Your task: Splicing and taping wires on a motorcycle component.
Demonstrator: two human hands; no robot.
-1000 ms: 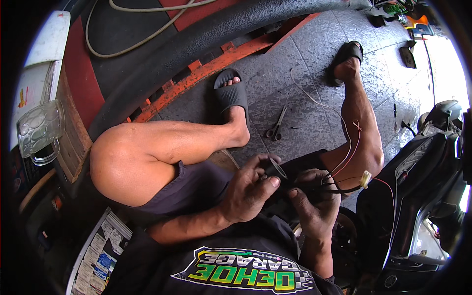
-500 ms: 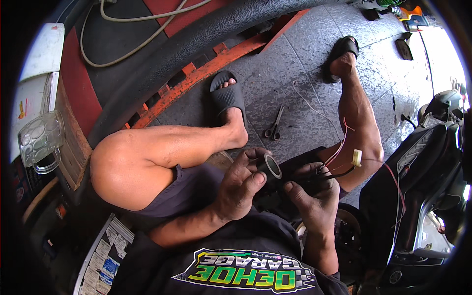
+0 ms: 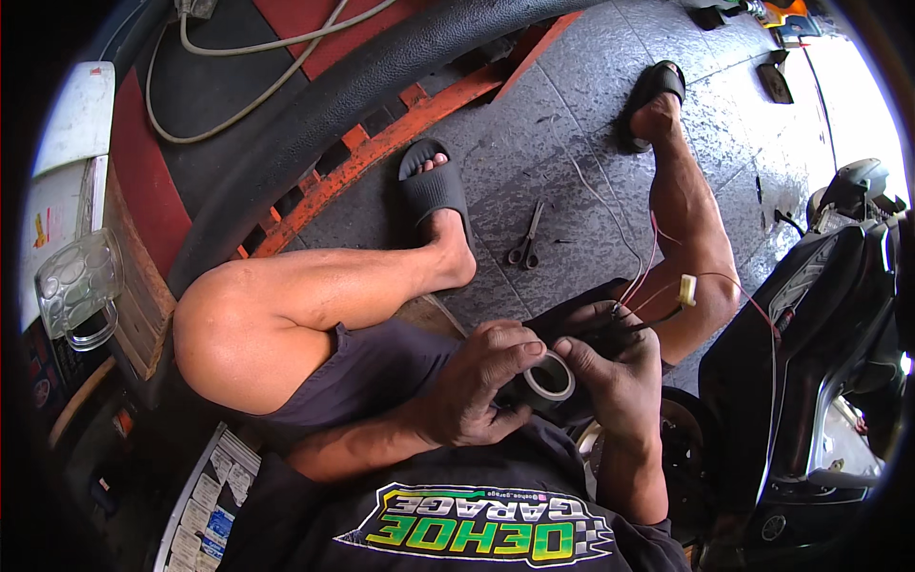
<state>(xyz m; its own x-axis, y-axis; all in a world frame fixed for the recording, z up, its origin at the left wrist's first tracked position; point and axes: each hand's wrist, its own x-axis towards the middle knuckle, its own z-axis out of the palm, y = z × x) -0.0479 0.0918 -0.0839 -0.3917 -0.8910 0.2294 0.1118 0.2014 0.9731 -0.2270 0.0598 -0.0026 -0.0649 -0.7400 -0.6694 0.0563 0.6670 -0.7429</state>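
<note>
Between the fingers and thumb of my left hand point(image 3: 474, 389) is a roll of black tape point(image 3: 553, 395), its pale core ring turned up. My right hand point(image 3: 621, 379) is closed around a bundle of thin wires point(image 3: 644, 276); its thumb tip rests at the tape roll's edge. Red, white and dark wires come out past the right fingers toward the floor and to the right. A cream plastic connector point(image 3: 687, 290) sticks up just beyond that hand. The part of the bundle inside my right palm is hidden.
Black-handled scissors point(image 3: 525, 251) lie on the grey tiled floor point(image 3: 515, 143) between my feet. An orange metal frame point(image 3: 381, 148) with a black padded edge crosses at upper left. A glass mug point(image 3: 81, 286) stands at far left, and dark motorcycle bodywork point(image 3: 791, 353) is at right.
My left hand has turned and moved right and down, bringing the tape roll against my right thumb. The ring now faces more upward. My right hand still grips the wires.
</note>
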